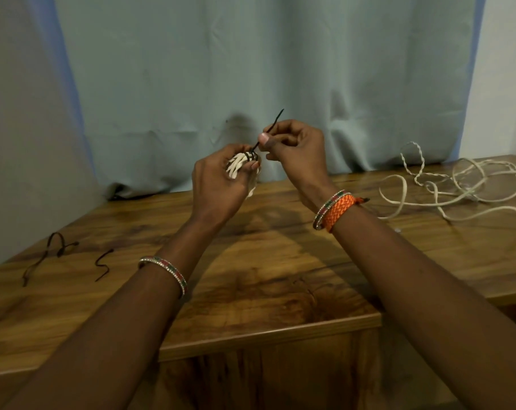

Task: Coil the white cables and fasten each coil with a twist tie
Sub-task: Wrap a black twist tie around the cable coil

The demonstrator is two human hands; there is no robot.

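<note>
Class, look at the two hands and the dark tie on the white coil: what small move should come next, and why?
Probably one more turn of the twist tie round the coil. The left hand grips the coil, a few dark wraps already sit on it, and the right hand pinches a free end that sticks up, not yet tucked in.

Wooden table (251,291), pale blue curtain (251,69) behind, white wall (505,84) at right.
</note>
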